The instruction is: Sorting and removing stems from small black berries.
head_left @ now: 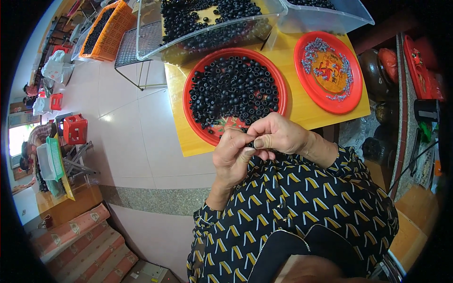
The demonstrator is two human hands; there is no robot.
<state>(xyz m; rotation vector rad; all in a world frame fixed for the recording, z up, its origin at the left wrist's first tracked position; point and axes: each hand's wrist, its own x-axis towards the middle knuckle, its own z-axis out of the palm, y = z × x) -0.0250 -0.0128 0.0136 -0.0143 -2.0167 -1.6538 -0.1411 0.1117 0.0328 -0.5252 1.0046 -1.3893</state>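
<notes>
Fingers [262,142], head view: left hand [230,158] and right hand [283,136], tips drawn together, pinching a small black piece [251,145] (mostly hidden) by the near rim of the red tray [186,101]. Loose black pieces [236,87]: heaped in that tray, on the yellow table [186,145]. Risk, as judged: a slipped pinch could drop the piece onto the patterned shirt [302,193] or floor [137,127], the hold being so slight

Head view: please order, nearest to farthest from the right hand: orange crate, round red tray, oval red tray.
1. Round red tray: just beyond the right hand.
2. Oval red tray: to the right.
3. Orange crate: far upper left.
</notes>
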